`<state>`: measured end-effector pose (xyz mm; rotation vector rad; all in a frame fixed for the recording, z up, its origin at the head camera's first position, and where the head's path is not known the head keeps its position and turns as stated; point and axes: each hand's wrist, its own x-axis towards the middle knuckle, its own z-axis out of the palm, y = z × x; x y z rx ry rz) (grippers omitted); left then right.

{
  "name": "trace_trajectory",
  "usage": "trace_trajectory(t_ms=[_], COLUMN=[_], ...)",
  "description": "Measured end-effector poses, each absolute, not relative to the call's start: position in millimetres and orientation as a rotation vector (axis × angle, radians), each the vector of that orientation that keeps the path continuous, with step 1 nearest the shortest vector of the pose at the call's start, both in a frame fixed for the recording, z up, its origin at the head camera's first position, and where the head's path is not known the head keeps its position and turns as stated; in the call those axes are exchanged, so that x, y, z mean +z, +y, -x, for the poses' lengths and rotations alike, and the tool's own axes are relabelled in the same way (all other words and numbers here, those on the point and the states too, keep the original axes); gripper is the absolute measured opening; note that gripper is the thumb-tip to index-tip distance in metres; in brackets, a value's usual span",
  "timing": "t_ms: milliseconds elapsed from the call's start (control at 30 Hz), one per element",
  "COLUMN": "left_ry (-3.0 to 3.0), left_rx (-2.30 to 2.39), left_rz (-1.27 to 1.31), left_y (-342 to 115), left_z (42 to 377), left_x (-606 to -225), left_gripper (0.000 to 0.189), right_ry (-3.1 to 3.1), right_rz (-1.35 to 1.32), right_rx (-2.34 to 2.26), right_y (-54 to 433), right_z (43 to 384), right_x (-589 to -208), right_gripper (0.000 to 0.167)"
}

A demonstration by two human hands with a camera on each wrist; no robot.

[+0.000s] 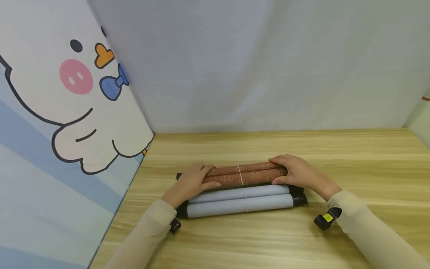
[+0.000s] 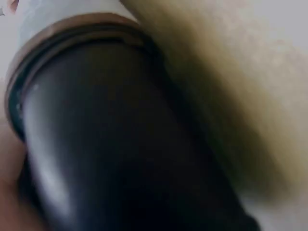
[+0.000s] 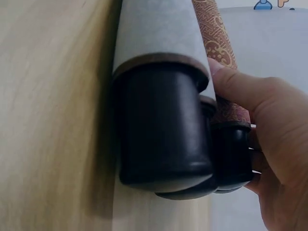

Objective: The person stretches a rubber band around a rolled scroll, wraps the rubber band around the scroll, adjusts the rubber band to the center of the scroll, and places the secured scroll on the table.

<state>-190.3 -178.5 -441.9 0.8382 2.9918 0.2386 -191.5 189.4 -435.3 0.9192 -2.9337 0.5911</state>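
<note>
Both hands hold a brown scroll with a gold pattern, rolled from its two ends into a double roll and tied with a thin white string. My left hand grips its left end, thumb on the near side. At the right end, my right hand curls over it, thumb in front. Right in front of it lies a pale blue-grey scroll, also a tied double roll, with black end knobs. One black knob fills most of the left wrist view. The right wrist view shows the right thumb against the brown roll.
The scrolls are at the middle of a wood-grain table. A grey-white curtain rises behind its far edge. On the left stands a cloth panel printed with a cartoon figure. Each wrist wears a small black camera.
</note>
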Motion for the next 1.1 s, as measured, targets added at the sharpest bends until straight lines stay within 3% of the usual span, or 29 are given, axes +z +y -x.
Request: trace_trajectory(t_ms=[267,700,1100], left_ry=[2.903,2.868,2.813], left_rx=[0.314,0.290,0.277], left_rz=[-0.771,-0.815,-0.838], left_y=[-173.9,-167.5,-165.9], left_z=[188.0,176.6,177.2], left_x=[-450.6,-449.6,-452.0], left_gripper=[0.080,0.072,0.069], right_ry=[-3.016,-2.987,-2.969], right_rz=[-0.919,-1.019,-1.026], right_rx=[0.608,0.631,0.577], right_y=[193.2,198.2,198.0], right_z=[185.1,165.5,160.3], right_x=[-441.3,-432.9,-435.4], right_gripper=[0.071,0.056,0.055])
